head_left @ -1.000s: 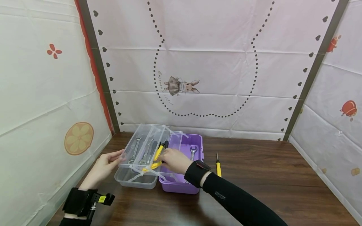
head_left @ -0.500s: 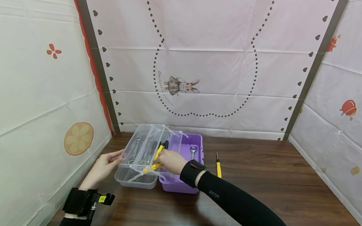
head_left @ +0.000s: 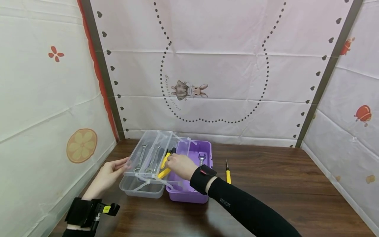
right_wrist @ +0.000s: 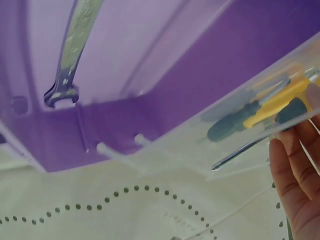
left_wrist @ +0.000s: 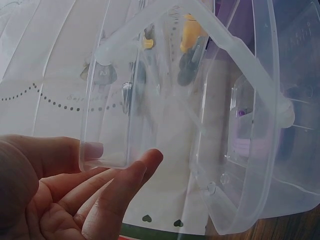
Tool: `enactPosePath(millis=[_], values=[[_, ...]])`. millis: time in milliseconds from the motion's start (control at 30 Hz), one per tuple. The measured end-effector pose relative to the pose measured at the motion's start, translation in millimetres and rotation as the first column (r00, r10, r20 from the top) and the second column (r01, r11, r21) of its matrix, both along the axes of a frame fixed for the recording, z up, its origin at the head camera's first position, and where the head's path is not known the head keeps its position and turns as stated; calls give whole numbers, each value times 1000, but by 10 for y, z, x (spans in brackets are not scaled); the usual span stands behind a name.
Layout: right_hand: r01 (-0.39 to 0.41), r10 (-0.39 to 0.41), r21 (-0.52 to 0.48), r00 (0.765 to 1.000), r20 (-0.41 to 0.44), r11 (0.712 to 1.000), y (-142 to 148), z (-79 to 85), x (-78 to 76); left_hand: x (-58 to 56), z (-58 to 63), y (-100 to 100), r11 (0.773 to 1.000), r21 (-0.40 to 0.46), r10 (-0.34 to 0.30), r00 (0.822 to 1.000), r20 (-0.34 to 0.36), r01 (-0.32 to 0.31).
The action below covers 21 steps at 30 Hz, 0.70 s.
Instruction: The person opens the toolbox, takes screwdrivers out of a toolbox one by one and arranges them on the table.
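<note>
Right wrist view, fingers [right_wrist: 287, 172] pinching slanted screwdriver [right_wrist: 289, 112], pointing lower left

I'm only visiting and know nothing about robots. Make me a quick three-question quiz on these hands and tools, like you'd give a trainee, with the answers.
1. True or false: in the head view, a yellow-handled screwdriver lies on the tabletop to the right of the purple toolbox.
2. Which hand pinches the clear tray at its left side? A) right hand B) left hand C) neither
3. Fill in: lying inside the purple toolbox is a silver open-end ____.

Key: 1 true; 2 B; 3 wrench.
</note>
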State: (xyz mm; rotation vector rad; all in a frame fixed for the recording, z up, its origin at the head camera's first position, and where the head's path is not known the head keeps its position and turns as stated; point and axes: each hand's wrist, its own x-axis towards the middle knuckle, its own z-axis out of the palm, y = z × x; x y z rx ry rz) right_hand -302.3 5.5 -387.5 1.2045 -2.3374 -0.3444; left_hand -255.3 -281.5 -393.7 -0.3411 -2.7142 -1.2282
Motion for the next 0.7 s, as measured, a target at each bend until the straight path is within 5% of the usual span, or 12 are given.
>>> enactPosePath(millis=[700], values=[[-74,71,-50,995,-69,996,424,80,-31,-3,-24,-8,1000,-4,-5,1000,0,5]])
